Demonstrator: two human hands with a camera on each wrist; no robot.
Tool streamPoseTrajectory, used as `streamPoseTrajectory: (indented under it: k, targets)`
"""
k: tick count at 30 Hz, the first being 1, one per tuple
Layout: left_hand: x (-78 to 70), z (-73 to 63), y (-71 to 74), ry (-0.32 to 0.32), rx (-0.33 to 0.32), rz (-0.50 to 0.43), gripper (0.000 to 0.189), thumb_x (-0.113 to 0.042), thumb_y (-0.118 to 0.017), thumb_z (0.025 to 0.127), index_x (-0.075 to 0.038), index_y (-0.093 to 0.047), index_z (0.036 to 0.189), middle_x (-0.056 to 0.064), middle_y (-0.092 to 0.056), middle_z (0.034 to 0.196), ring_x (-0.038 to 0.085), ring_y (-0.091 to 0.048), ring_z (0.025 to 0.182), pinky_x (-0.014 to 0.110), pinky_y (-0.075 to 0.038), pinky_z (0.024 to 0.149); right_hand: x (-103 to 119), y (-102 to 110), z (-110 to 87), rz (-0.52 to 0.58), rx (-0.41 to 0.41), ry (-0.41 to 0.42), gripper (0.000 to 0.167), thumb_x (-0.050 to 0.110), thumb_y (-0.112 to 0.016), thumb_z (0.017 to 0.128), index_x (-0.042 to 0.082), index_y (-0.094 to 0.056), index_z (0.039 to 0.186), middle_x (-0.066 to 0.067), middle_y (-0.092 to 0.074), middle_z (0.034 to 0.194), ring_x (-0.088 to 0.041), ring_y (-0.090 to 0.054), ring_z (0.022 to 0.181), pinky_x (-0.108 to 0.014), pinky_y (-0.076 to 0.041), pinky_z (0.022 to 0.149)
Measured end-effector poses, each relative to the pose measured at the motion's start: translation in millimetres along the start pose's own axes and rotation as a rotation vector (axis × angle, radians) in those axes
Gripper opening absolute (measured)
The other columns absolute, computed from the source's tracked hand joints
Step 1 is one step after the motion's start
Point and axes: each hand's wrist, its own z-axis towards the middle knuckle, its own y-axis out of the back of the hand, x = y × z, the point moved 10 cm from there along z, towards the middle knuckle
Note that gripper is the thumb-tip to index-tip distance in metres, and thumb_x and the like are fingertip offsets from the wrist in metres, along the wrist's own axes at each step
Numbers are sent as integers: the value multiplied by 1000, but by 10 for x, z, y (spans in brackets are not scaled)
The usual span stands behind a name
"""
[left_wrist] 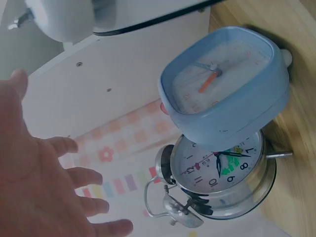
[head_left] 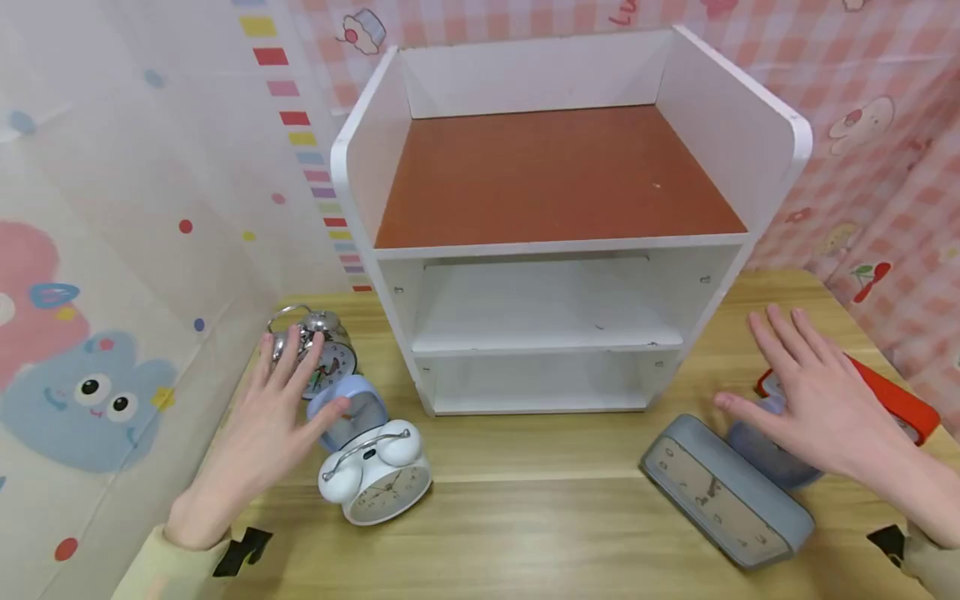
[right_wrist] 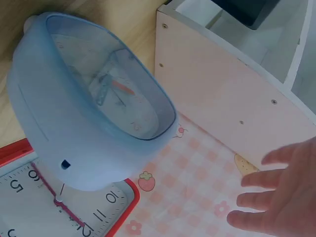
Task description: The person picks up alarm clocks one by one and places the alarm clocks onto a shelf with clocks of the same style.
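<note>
My left hand (head_left: 262, 417) hovers with fingers spread over the left group of clocks, holding nothing. Under and beside it stand a silver twin-bell alarm clock (head_left: 333, 367), a light blue alarm clock (left_wrist: 227, 79) and a white twin-bell alarm clock (head_left: 386, 487). Over the right group is my right hand (head_left: 825, 408), its fingers spread too and its palm down. Below it are a blue alarm clock (right_wrist: 94, 98), partly hidden by the hand in the head view, and a red-framed clock (head_left: 896, 400). A grey rectangular clock (head_left: 723, 492) lies nearer the front.
A white shelf unit (head_left: 555, 243) with a brown top board stands at the back middle of the wooden table (head_left: 525, 517). Its two lower compartments face me. Patterned cloth (head_left: 862, 217) hangs behind it and along both sides.
</note>
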Motion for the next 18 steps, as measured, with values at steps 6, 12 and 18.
streamPoseTrajectory:
  k: [6, 12, 18]
  targets:
    - [-68, -59, 130, -22, -79, -187, 80, -41, -60, 106, -21, -17, 170, 12, -9, 179, 47, -6, 165, 82, -20, 121, 38, 186, 15, 115, -70, -22, 108, 48, -73, 96, -1, -9, 167, -32, -9, 174, -50, -6, 164, -69, -11, 131]
    - [-197, -139, 190, -104, -168, -250, 75, -47, -59, 106, -24, -26, 168, 7, -21, 178, 46, -24, 162, 80, -27, 119, 108, 398, 51, 226, -129, -25, 100, 38, -71, 99, 2, -8, 168, -30, -9, 175, -52, -10, 163, -75, -13, 128]
    - [-280, -257, 200, -167, -226, -291, 80, -56, -67, 98, -28, -33, 165, 3, -32, 174, 49, -39, 153, 80, -34, 113, 193, 640, 109, 308, -190, -29, 91, 32, -67, 103, 7, -10, 169, -27, -13, 176, -53, -14, 162, -74, -10, 129]
